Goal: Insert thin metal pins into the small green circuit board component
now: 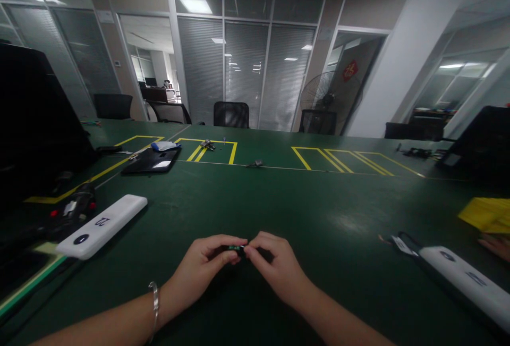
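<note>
Just above the green table (239, 202), my two hands meet at the fingertips. My left hand (209, 261) pinches a small dark and green piece (236, 249) between thumb and fingers; a bracelet circles the wrist. My right hand (274, 261) is closed in a pinch at the right end of that piece, its thumb and forefinger pressed together there. What the right fingertips grip is too small to make out. The fingers cover most of the piece.
White numbered bars (105, 224) lie left and right. Dark equipment (77, 208) and a monitor stand left. Further back are a black tablet (151, 160), small metal parts (207, 145) and yellow tape outlines. Another person's hand (496, 245) is by a yellow object (486, 214) at right.
</note>
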Tool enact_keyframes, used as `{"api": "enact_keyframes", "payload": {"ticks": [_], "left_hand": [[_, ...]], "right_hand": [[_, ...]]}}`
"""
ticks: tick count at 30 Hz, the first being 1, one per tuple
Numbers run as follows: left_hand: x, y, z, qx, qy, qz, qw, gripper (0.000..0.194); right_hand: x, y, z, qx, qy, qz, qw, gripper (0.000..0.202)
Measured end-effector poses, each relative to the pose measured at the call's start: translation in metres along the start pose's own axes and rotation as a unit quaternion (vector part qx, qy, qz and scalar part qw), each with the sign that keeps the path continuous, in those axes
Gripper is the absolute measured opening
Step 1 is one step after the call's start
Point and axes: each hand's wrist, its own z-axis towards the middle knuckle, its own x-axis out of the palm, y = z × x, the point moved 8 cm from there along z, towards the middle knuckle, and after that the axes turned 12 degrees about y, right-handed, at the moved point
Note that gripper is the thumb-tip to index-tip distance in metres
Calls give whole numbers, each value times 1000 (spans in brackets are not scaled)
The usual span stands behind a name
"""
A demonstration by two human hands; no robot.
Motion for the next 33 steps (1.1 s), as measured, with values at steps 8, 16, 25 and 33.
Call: {"api": "enact_keyframes", "payload": {"ticks": [8, 16, 25, 33], "left_hand": [[4, 6, 3, -15, 2, -107, 994, 26], [-1, 10, 7, -2, -12, -183, 983, 19], [-6, 12, 6, 2, -16, -90, 996, 18], [0, 16, 8, -26, 1, -104, 994, 27]], "right_hand": [[-2, 2, 0, 5, -6, 0, 1000, 22], [-5, -5, 1, 14, -27, 2, 1000, 22], [-3, 2, 0, -9, -14, 20, 1000, 19], [6, 11, -1, -45, 26, 44, 998, 16]]}}
